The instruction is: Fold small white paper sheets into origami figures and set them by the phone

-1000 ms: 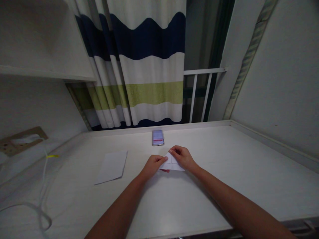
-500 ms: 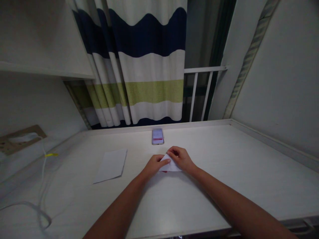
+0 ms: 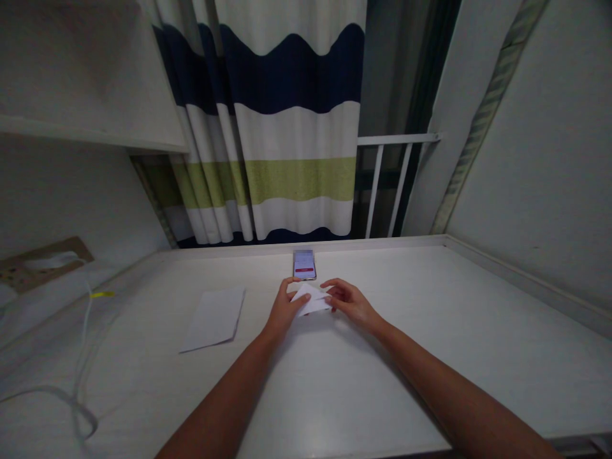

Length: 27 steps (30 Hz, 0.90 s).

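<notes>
A small folded white paper (image 3: 313,301) is held up over the desk between my two hands. My left hand (image 3: 285,307) grips its left side, thumb on top and fingers behind. With thumb and fingers, my right hand (image 3: 350,302) pinches the paper's right corner. Its upper part comes to a point, and a flap edge runs across it. Just beyond the hands lies a phone (image 3: 305,264) with its screen lit. Left of my left hand rests a stack of white paper sheets (image 3: 215,319), flat on the desk.
The white desk (image 3: 478,331) has a raised rim at the back and right. A striped curtain (image 3: 301,178) and a white railing (image 3: 399,139) stand behind it. On the left, a pale cable (image 3: 82,344) with a yellow tie (image 3: 102,294) runs down from a wall socket panel (image 3: 45,262).
Both hands have turned the folded paper, and it sits slightly further left. My left hand has shifted left and up, away from the right hand. The camera view has tilted slightly.
</notes>
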Motion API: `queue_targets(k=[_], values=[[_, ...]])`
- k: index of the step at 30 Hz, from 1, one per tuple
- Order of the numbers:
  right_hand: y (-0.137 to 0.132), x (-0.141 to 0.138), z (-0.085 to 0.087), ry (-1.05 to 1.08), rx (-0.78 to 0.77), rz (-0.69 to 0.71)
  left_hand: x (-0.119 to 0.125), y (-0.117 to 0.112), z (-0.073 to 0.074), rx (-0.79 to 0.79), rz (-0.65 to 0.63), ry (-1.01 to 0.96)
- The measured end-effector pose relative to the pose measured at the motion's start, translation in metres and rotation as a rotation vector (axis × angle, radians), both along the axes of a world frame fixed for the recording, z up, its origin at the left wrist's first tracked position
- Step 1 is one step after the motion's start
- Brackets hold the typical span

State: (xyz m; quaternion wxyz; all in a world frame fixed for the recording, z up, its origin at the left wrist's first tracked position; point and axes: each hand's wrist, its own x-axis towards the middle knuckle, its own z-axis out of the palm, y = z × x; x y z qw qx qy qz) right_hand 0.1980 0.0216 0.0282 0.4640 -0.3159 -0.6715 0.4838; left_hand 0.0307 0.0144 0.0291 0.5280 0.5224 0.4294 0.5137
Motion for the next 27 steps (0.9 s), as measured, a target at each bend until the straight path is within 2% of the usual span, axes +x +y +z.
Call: queue_targets(k=[3,8,18,27], values=[[0.0007,0.0005,-0.0002,-0.014,-0.008,0.031,-0.0017,0.0009,0.002,0.057,0.024,0.047],[-0.0019,0.0013,0.0035,-0.094,-0.018,0.007,-0.0037,0.003,0.0041,0.155,0.096,0.189],[-0.0045,0.0036,0.0066,-0.145,-0.003,0.003,-0.0037,0.0049,-0.0004,0.027,0.062,0.094],[-0.0031,0.0041,0.0048,-0.202,0.009,-0.035,-0.0033,0.0031,0.0014,0.023,0.053,0.111]])
